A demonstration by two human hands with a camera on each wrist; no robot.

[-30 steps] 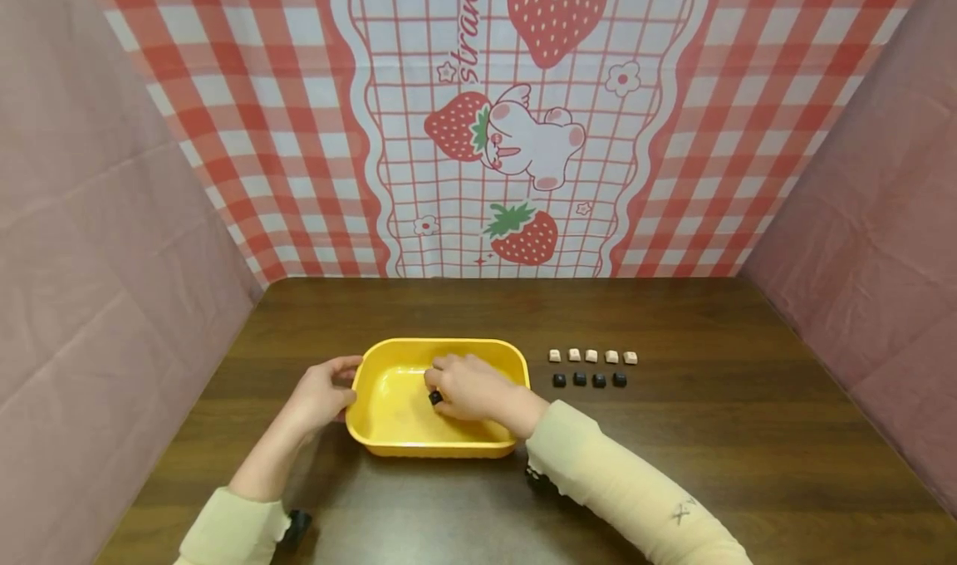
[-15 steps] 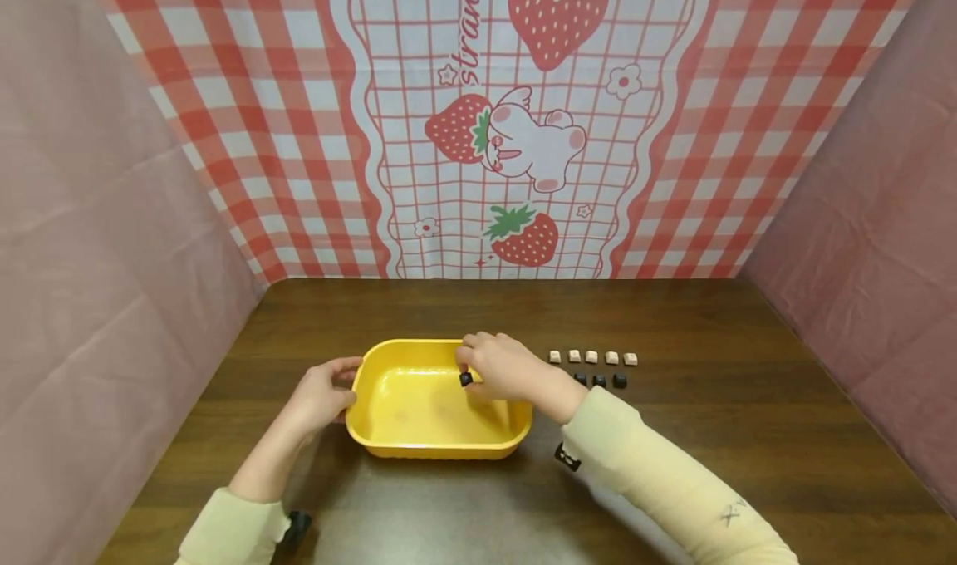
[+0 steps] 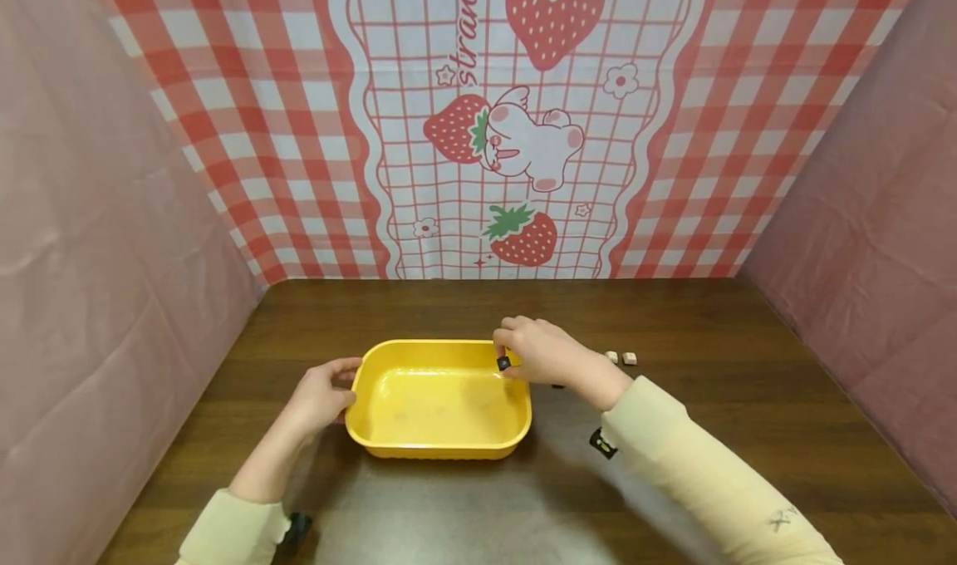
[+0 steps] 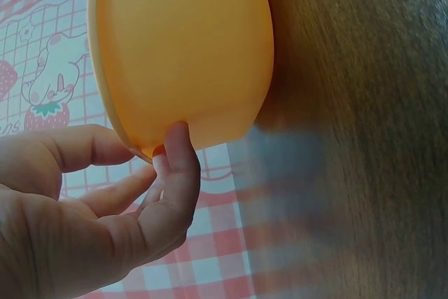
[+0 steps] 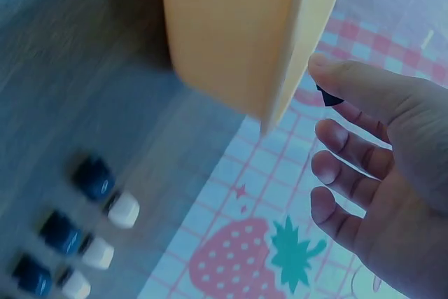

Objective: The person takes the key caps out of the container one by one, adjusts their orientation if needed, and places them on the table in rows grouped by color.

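A yellow plastic basin point(image 3: 437, 451) sits on the table, its inside visible with nothing lying in it. My left hand point(image 3: 317, 395) grips its left end; in the left wrist view the fingers point(image 4: 183, 166) curl at the basin's rim. Above the back right corner, my right hand point(image 3: 542, 351) pinches a small black keycap point(image 3: 504, 364) between thumb and forefinger. The right wrist view shows that keycap point(image 5: 329, 97) partly covered by the thumb, with the other fingers loosely bent.
Right of the basin stand a row of white keycaps point(image 3: 630, 359) and a row of black keycaps point(image 5: 61, 232), mostly hidden by my right arm in the head view. A checked strawberry cloth point(image 3: 299, 133) hangs behind the wooden table point(image 3: 748, 432); pink cloth point(image 3: 860, 174) hangs at both sides.
My right hand has lifted the black keycap from inside the basin and moved right and back, now over the corner. The left hand stays on the basin.
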